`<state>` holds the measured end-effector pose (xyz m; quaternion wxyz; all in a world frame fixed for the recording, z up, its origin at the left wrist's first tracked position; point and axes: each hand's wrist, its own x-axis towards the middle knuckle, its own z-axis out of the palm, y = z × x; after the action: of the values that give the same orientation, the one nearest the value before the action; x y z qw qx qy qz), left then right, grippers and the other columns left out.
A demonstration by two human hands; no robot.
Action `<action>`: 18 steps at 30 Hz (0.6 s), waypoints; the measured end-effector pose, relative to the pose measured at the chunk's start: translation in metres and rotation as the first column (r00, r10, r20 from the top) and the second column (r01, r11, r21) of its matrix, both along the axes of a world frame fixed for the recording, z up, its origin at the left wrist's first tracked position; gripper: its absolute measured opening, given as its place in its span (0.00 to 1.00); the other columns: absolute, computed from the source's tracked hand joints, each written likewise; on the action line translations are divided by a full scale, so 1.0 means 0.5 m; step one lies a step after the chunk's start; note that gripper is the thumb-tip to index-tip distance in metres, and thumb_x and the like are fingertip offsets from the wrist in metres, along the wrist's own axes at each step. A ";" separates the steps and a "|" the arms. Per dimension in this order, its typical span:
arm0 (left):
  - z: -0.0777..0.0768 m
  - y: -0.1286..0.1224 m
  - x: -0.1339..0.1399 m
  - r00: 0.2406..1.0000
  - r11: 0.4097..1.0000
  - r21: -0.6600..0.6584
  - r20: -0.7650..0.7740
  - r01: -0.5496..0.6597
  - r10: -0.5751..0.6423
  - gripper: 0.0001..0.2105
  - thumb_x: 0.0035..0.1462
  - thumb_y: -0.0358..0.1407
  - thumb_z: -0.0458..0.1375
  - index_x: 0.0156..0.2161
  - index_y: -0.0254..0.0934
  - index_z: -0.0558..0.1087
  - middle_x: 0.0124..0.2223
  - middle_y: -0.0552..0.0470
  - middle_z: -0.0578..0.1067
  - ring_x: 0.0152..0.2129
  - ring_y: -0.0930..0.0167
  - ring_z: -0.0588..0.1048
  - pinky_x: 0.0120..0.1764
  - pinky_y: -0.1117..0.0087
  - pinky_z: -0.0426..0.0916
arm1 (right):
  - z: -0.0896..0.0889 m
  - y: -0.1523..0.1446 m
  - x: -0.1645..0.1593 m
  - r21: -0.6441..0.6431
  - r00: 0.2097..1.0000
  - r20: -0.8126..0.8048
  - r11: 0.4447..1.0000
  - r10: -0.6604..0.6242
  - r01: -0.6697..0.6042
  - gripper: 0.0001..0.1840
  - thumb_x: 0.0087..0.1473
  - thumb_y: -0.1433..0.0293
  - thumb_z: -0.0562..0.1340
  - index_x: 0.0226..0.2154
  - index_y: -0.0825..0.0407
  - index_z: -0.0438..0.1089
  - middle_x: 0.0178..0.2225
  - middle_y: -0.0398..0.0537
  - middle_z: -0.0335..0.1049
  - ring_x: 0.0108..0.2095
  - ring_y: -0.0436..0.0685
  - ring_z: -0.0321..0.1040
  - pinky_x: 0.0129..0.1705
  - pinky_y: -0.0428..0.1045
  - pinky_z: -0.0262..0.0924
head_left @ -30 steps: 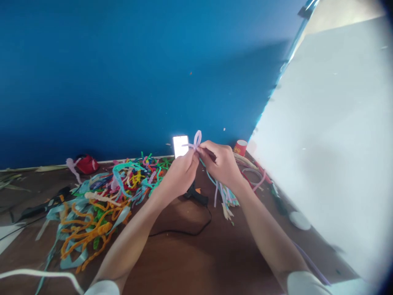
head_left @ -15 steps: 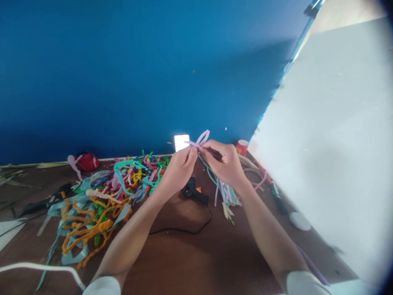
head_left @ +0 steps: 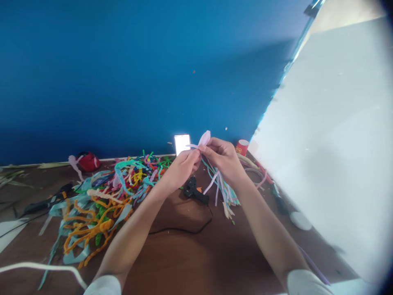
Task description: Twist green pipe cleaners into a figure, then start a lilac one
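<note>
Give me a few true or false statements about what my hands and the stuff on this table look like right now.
1. Both hands pinch a pale lilac pipe cleaner loop. True.
2. The glue gun is in the right hand. False: it lies on the table.
3. The tangled pipe cleaner pile lies left of the left hand. True.
4. The red cup stands beside the pile. False: it stands by the wall, right of the hands.

You have one black glue gun (head_left: 195, 190), one lit phone (head_left: 182, 144), one red cup (head_left: 242, 147), and beside the glue gun, pipe cleaners (head_left: 101, 200) too tangled to count.
</note>
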<state>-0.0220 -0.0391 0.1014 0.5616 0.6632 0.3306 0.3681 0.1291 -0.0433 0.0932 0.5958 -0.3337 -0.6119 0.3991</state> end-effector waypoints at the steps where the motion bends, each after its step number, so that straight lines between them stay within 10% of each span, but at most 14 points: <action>1: 0.001 0.000 0.001 0.999 0.998 -0.056 0.029 0.024 -0.023 0.17 0.64 0.44 0.47 0.26 0.38 0.54 0.21 0.61 0.50 0.15 0.80 0.47 0.19 0.75 0.41 | 0.000 -0.001 -0.002 0.002 1.000 -0.018 1.000 0.012 -0.012 0.14 0.52 0.58 0.68 0.32 0.52 0.72 0.23 0.39 0.63 0.21 0.46 0.52 0.23 0.45 0.50; 10: 0.013 0.001 -0.007 0.917 0.887 -0.330 0.342 0.322 -0.206 0.14 0.63 0.42 0.50 0.28 0.36 0.58 0.22 0.61 0.49 0.15 0.81 0.46 0.18 0.77 0.41 | 0.004 -0.007 0.003 0.031 0.994 -0.088 0.997 0.068 -0.065 0.09 0.54 0.61 0.68 0.32 0.50 0.73 0.21 0.38 0.62 0.19 0.45 0.50 0.23 0.45 0.51; 18: 0.005 -0.004 0.005 0.957 0.984 -0.174 0.292 0.044 0.009 0.15 0.58 0.43 0.57 0.28 0.37 0.60 0.21 0.63 0.47 0.15 0.82 0.43 0.17 0.77 0.37 | 0.010 -0.009 0.004 0.117 0.993 0.077 0.990 -0.093 0.083 0.12 0.54 0.60 0.66 0.31 0.52 0.74 0.25 0.42 0.68 0.26 0.48 0.61 0.27 0.45 0.55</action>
<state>-0.0194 -0.0410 0.1040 0.6646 0.5517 0.2701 0.4256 0.1313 -0.0475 0.0983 0.6052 -0.3422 -0.6422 0.3229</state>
